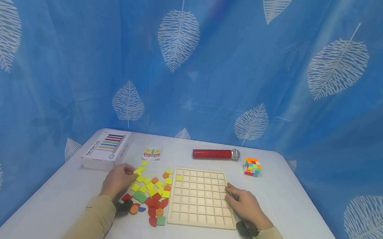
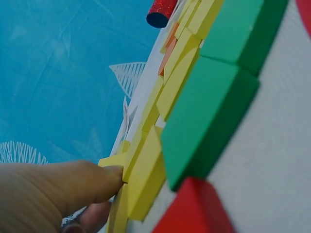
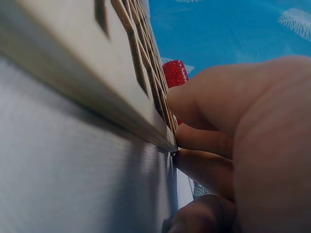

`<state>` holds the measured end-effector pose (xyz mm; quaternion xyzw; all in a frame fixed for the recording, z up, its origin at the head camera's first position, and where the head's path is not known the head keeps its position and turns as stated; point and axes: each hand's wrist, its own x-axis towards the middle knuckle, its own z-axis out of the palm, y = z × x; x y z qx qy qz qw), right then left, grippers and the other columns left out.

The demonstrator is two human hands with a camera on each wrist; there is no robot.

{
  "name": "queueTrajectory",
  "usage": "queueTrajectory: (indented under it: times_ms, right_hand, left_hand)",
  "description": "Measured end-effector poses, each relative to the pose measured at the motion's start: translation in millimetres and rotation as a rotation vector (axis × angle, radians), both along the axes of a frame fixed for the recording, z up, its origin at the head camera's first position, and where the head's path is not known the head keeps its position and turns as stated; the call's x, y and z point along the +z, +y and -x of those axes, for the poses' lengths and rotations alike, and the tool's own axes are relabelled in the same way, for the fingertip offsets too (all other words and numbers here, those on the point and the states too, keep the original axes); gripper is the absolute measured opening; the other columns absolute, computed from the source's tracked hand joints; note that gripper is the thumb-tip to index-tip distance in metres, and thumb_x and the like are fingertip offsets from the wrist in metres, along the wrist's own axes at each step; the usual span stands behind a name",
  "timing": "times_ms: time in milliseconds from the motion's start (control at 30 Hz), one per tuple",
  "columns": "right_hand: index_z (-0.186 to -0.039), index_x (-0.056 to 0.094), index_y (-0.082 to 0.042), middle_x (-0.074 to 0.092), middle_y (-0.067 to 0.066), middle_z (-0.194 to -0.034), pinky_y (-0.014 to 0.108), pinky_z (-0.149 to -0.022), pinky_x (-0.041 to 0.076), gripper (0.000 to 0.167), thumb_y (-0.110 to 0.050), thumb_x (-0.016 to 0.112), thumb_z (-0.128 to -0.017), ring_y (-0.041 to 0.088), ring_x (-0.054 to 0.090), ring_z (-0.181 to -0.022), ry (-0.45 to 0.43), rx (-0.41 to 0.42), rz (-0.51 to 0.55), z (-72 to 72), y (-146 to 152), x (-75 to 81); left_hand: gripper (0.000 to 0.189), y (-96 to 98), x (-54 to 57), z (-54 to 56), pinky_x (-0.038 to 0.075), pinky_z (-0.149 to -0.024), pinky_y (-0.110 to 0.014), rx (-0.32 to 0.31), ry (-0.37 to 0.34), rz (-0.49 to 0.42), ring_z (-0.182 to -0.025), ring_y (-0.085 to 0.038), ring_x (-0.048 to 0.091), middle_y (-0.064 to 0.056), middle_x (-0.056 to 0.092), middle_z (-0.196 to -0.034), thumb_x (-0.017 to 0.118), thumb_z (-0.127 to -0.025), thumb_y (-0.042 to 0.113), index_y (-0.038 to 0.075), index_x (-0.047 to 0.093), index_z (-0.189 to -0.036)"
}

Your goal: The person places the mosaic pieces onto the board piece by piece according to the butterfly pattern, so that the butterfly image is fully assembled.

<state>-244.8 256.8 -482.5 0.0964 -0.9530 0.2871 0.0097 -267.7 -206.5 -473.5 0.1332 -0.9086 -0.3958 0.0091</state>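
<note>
My left hand (image 1: 119, 180) reaches into the loose flat shape blocks and pinches a yellow block (image 2: 112, 160) at their left side; its thumb and fingers partly cover that block. Beside the thumb in the left wrist view lie more yellow blocks, a green block (image 2: 209, 116) and a red block (image 2: 197, 211). A wooden grid board (image 1: 201, 223) lies flat to the right of the blocks. One yellow square (image 1: 179, 177) sits in a cell near its upper left corner. My right hand (image 1: 247, 207) holds the board's right edge, thumb on top and fingers against the side.
Orange discs (image 1: 155, 180), red pieces (image 1: 152, 221) and a blue half-round (image 1: 142, 209) lie among the blocks. Behind stand a white box (image 1: 98, 163) and a small picture card (image 1: 152, 153). A red microphone (image 1: 212, 154) and a puzzle cube (image 1: 252, 167) are at the back right.
</note>
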Motion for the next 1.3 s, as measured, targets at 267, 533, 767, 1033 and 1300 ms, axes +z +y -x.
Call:
queueTrajectory:
  times_ms: [267,533,767,1033,1300]
  right_hand:
    - [-0.136,0.067,-0.012,0.056,-0.001,-0.151,0.056,-0.114,0.039,0.043,-0.032,0.069,-0.098,0.033,0.048,-0.143,-0.021,-0.015,0.01,0.8,0,-0.6]
    - [-0.136,0.068,-0.012,0.056,0.0,-0.151,0.056,-0.114,0.04,0.043,-0.031,0.07,-0.098,0.032,0.049,-0.143,-0.018,-0.014,0.009,0.0,-1,-0.7]
    - [-0.136,0.067,-0.012,0.056,0.0,-0.151,0.055,-0.114,0.04,0.043,-0.031,0.069,-0.098,0.031,0.049,-0.143,-0.019,-0.007,0.016,0.3,-1,-0.3]
    - [-0.136,0.067,-0.011,0.056,0.001,-0.151,0.054,-0.114,0.04,0.043,-0.03,0.068,-0.098,0.032,0.049,-0.143,-0.011,-0.007,0.006,0.4,-2,1.0]
    - [-0.135,0.068,-0.01,0.057,0.002,-0.15,0.055,-0.113,0.04,0.041,-0.029,0.069,-0.098,0.033,0.05,-0.141,0.008,-0.007,0.0,-0.9,-2,1.1]
  left_hand:
    - [0.031,1.4,-1.4,0.2,0.051,-0.091,-0.051,0.016,0.034,-0.064,-0.105,-0.03,0.063,-0.013,0.068,-0.119,0.069,-0.095,0.025,0.01,0.067,-0.122]
    - [0.033,1.7,-2.9,1.8,0.05,-0.096,-0.053,0.021,0.02,-0.129,-0.112,-0.031,0.062,-0.013,0.066,-0.125,0.066,-0.098,0.031,0.012,0.067,-0.125]
    - [0.034,4.0,1.0,4.3,0.05,-0.099,-0.051,0.014,0.005,-0.177,-0.116,-0.03,0.06,-0.011,0.065,-0.127,0.065,-0.099,0.033,0.013,0.066,-0.126]
    - [0.033,11.2,15.7,8.8,0.048,-0.104,-0.051,-0.08,0.066,-0.23,-0.124,-0.03,0.058,-0.01,0.065,-0.131,0.067,-0.099,0.032,0.013,0.068,-0.126]
    - [0.027,38.6,28.3,19.5,0.051,-0.101,-0.049,-0.171,0.059,-0.222,-0.116,-0.028,0.061,-0.007,0.069,-0.122,0.072,-0.096,0.031,0.015,0.072,-0.118]
